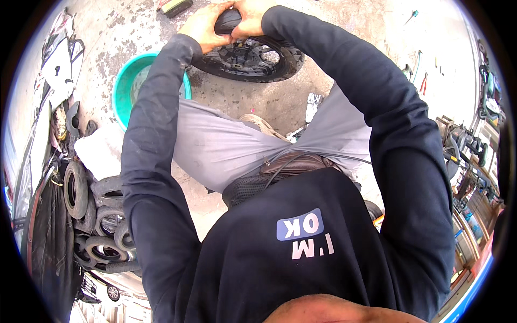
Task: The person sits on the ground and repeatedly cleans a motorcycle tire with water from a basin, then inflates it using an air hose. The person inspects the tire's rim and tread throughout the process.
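Head view: both hands are meeting at the top of the picture, beyond the person's knees, and are closing around a black rounded piece (228, 22). The left hand (207, 27) is gripping it from the left and the right hand (251, 19) from the right, fingers curling in with little gap, so the piece is sitting directly between them.

Just below the hands, toward the person, a black wheel (250, 58) is lying on the concrete floor (215, 97), its far edge partly hidden by the hands. Whether the rounded piece is joining the wheel's tyre or sitting loose over it, I cannot tell.

The left forearm is crossing above a green basin (119, 86), which is standing left of the wheel. Grey trousers (215, 142) are spreading on the near side of the wheel. Well apart on the right, red-handled pliers (424, 84) are lying on the floor; at the left, worn tyres (76, 189) are resting in a heap.
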{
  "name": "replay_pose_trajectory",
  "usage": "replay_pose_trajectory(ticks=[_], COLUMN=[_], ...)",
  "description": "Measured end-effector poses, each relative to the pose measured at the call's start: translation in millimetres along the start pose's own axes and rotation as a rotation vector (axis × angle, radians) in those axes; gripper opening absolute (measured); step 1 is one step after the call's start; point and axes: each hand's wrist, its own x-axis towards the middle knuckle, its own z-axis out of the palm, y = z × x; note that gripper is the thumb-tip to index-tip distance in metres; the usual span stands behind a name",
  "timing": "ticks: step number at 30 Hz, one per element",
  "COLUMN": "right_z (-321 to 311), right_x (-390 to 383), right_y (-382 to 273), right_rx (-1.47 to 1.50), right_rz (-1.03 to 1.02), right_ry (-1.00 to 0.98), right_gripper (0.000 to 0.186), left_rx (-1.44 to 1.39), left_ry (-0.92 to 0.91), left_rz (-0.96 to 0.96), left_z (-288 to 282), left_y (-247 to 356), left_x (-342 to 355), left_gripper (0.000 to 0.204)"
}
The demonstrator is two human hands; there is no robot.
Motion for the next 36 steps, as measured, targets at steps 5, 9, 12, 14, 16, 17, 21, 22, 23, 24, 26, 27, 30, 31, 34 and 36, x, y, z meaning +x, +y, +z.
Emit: replay_pose_trajectory(ticks=[5,9,12,14,16,17,21,22,23,24,26,27,30,31,34,36], right_z=[7.4,7.5,-0.6,4.3,2.3,1.4,-3.6,-1.9,-1.4,-1.6,-7.1,-5.7,-25.9,-41.7,-91.1,-120.3], right_x=[-30.8,-54.5,-56.9,-50.7,-54.5,-52.1,-50.6,-47.0,-44.6,-42.7,-42.8,-43.5,-50.2,-59.9,-97.8,-128.5], right_y=[44.0,72.1,49.0,51.5,46.9,52.9,75.3,77.7,78.9,79.3,83.1,87.4,80.9,77.0,67.3,75.2], right_rx=[-0.174,-0.084,-0.075,0.005,0.141,0.087,0.032,0.051,0.044,0.036,0.017,0.015,-0.012,-0.003,-0.013,0.087], right_rz=[-0.296,-0.281,0.085,0.129,0.239,0.211,0.175,0.156,0.149,0.142,0.112,0.078,-0.014,-0.046,-0.268,-0.294], right_ry=[0.128,0.236,0.106,0.144,0.131,0.162,0.185,0.186,0.177,0.168,0.182,0.196,0.026,-0.069,-0.107,-0.053], right_gripper=[0.074,0.068,0.061,0.052,0.046,0.045,0.048,0.048,0.049,0.049,0.049,0.049,0.052,0.056,0.072,0.077], left_rx=[-0.055,0.011,-0.036,-0.041,-0.062,-0.077,0.033,0.053,0.072,0.103,0.058,0.037,0.067,0.058,-0.311,-0.425], left_ry=[-0.089,-0.088,-0.065,-0.073,-0.043,-0.040,-0.025,-0.029,-0.033,-0.018,-0.002,0.008,-0.039,-0.058,-0.053,0.101], left_rz=[-0.100,-0.111,-0.196,-0.207,-0.225,-0.237,-0.210,-0.219,-0.228,-0.235,-0.274,-0.295,-0.376,-0.417,-0.496,-0.546], left_z=[-1.4,-10.5,-3.5,-11.1,-2.3,-1.4,6.1,5.5,5.5,7.0,7.6,6.8,-2.3,-5.3,-11.7,-20.6], left_y=[34.2,60.5,50.6,55.7,54.2,55.7,61.4,60.9,61.3,62.0,66.8,70.6,93.4,107.5,123.8,150.3], left_x=[1.1,13.9,18.7,29.0,27.5,29.4,44.6,43.7,43.1,42.4,43.8,42.8,40.8,41.3,35.9,33.0], left_gripper=[0.085,0.068,0.073,0.069,0.067,0.067,0.066,0.066,0.066,0.066,0.066,0.066,0.067,0.067,0.066,0.061])
